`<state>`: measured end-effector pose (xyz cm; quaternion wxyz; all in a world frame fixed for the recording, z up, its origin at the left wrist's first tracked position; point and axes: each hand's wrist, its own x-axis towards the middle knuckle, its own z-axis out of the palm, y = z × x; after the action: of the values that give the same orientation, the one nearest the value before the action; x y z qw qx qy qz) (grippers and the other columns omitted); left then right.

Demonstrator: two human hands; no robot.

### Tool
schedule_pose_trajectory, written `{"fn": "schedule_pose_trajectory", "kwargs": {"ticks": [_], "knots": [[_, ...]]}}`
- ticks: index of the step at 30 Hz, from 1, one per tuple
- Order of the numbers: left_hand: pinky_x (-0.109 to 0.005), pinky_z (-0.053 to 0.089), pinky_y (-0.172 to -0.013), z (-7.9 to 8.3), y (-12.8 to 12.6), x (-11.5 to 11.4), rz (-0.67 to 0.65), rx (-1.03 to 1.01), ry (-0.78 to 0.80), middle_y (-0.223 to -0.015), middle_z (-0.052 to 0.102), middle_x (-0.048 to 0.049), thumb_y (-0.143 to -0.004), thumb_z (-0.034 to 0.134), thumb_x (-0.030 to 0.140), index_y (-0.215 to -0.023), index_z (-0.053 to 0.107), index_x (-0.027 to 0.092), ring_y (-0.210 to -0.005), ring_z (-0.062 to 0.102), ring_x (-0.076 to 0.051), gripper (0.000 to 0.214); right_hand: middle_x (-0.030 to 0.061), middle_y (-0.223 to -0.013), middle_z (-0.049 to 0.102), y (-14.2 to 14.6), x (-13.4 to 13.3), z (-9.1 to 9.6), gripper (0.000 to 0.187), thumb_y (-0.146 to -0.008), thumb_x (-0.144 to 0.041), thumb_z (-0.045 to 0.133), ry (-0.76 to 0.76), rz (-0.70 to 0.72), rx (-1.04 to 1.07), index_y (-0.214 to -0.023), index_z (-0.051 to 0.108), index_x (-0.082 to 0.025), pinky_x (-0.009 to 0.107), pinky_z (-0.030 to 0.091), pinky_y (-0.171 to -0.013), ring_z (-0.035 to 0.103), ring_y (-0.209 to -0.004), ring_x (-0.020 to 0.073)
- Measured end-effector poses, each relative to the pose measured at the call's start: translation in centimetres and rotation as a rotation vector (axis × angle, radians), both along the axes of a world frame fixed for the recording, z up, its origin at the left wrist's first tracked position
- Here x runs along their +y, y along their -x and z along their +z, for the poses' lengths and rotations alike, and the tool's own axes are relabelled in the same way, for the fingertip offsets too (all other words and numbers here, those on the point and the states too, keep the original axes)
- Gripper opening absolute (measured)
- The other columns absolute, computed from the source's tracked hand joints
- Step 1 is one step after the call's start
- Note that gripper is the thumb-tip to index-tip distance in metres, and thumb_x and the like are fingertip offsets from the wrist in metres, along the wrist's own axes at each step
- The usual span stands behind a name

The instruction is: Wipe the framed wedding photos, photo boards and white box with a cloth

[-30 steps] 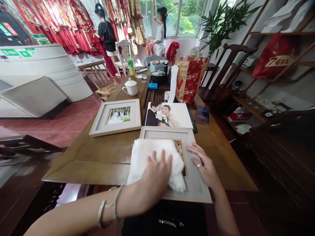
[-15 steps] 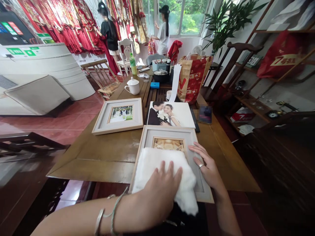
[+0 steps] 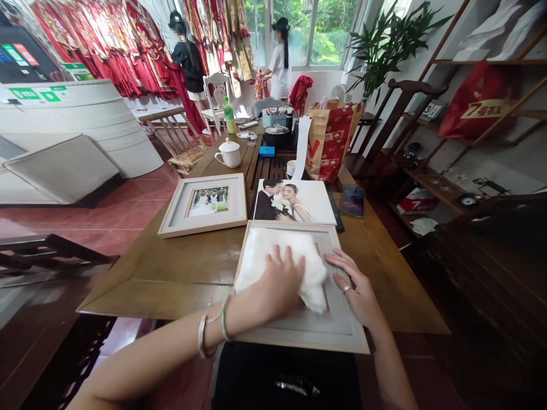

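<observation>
Currently, the white cloth (image 3: 254, 256) lies on the far and middle portion of the near picture frame (image 3: 316, 326), having travelled away from the near edge within the last half second. The inner picture, partly exposed then, is now almost wholly covered; the near band of the mat is uncovered instead. This is judged to be one leg of a back-and-forth pass across the frame face.

The left hand (image 3: 276, 287) presses on the cloth from above: fingers spread, flat, not pinching. The right hand (image 3: 356, 290) has not shifted; its fingers are extended and slightly parted on the frame's right side, apparently steadying it.

Position: the near frame rests on the desk (image 3: 192, 270), its near edge projecting past the desk edge above dark clothing.

Materials: the cloth is soft, matte and folded, with an irregular drooping right corner. The frame is rectangular, with a narrow pale wood-like rim and a recessed grey mat; whether glazing is fitted cannot be told. A second frame (image 3: 197, 223) of similar construction lies at far left. Beyond the near frame lies a flat, smooth-faced print (image 3: 316, 202). The desk is brown, wood-like, with a slight sheen and visible joint lines.
</observation>
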<state>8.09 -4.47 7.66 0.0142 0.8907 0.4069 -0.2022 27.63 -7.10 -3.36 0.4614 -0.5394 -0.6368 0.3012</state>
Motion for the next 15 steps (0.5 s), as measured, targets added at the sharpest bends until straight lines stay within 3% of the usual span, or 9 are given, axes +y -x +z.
{"fn": "schedule_pose_trajectory", "kwargs": {"ticks": [4,8,11,15], "knots": [[-0.050,0.045,-0.097,2.4,0.3,-4.2,-0.301,-0.098,0.224,-0.146,0.034,-0.0263,-0.081,0.059,0.020,-0.145,0.027,0.007,-0.133,0.035,-0.041,0.072,0.0080,-0.129,0.058,0.0,0.0,0.1,0.029,-0.090,-0.028,0.048,0.000,0.012,0.010,-0.115,0.063,-0.025,0.048,0.028,-0.112,0.035,-0.135,0.0245],[-0.044,0.047,-0.096,3.5,1.2,-5.4,-0.372,-0.169,0.367,-0.145,0.040,-0.0212,-0.081,0.059,0.018,-0.143,0.032,0.012,-0.132,0.040,-0.036,0.068,0.0083,-0.129,0.058,0.0,0.0,0.2,0.030,-0.089,-0.028,0.048,0.007,0.016,0.013,-0.116,0.063,-0.025,0.049,0.026,-0.113,0.034,-0.135,0.0252],[-0.046,0.047,-0.095,2.0,1.5,-5.3,-0.318,-0.163,0.256,-0.142,0.043,-0.0227,-0.085,0.052,0.016,-0.143,0.032,0.010,-0.131,0.042,-0.036,0.062,0.0081,-0.129,0.058,0.0,0.0,0.1,0.030,-0.089,-0.027,0.049,-0.007,0.007,0.006,-0.115,0.063,-0.025,0.050,0.026,-0.112,0.036,-0.134,0.0254],[-0.052,0.045,-0.096,-0.9,1.3,-4.0,-0.152,-0.045,0.023,-0.142,0.041,-0.0272,-0.084,0.051,0.012,-0.143,0.032,0.008,-0.131,0.040,-0.041,0.062,0.0071,-0.129,0.058,0.0,0.0,0.0,0.029,-0.089,-0.026,0.049,-0.010,0.002,-0.007,-0.115,0.063,-0.025,0.049,0.027,-0.112,0.037,-0.134,0.0247]]}}
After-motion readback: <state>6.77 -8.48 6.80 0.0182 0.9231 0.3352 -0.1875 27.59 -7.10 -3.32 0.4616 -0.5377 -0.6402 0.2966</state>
